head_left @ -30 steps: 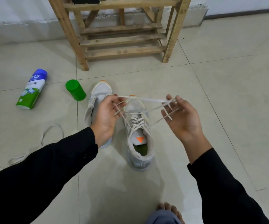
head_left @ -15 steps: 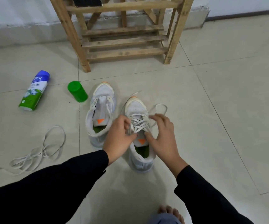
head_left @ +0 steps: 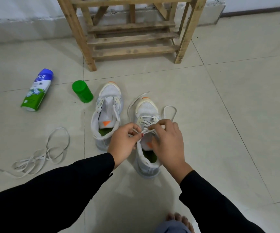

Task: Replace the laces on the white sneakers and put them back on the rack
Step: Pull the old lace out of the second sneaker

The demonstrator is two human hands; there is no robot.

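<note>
The bottle lying on the floor shows white letters "ycil" on its blue band; the word's start is hidden. Finer print on the label below is too small to read.

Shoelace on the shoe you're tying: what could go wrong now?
The lace is only pinched between the left hand and right hand above the laced sneaker; a slip could let it go slack. The loose lace on the floor lies in tangled loops and may snag when lifted. The green cap lies on its side and might roll.
</note>
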